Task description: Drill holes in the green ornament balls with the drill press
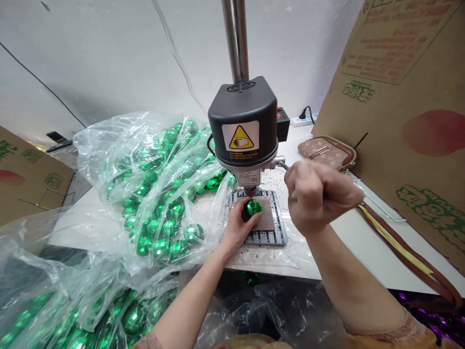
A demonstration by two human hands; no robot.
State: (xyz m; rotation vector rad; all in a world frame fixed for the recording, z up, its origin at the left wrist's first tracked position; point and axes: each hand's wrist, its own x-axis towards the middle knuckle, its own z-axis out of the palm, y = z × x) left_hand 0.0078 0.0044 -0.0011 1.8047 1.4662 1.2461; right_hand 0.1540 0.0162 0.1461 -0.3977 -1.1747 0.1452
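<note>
A small bench drill press [243, 116] with a black motor housing and a hand-warning label stands in front of me. Under its chuck [250, 191], my left hand [238, 224] grips a shiny green faceted ball [255, 208], thumb and fingers around its sides. The ball rests on a brown board [268, 218] over the slotted metal base [281, 237]. To the right of the machine, my right hand [312, 196] is closed in a fist around the feed lever [283, 165], most of which the hand hides. Whether the bit touches the ball I cannot tell.
Left of the press, a clear plastic bag [119, 126] spills many green balls [160, 245]; another bag [90, 291] lies lower left. Cardboard boxes [395, 111] stand on both sides. A patterned purse [327, 151] with a brown strap [410, 257] and a power strip [300, 120] lie right.
</note>
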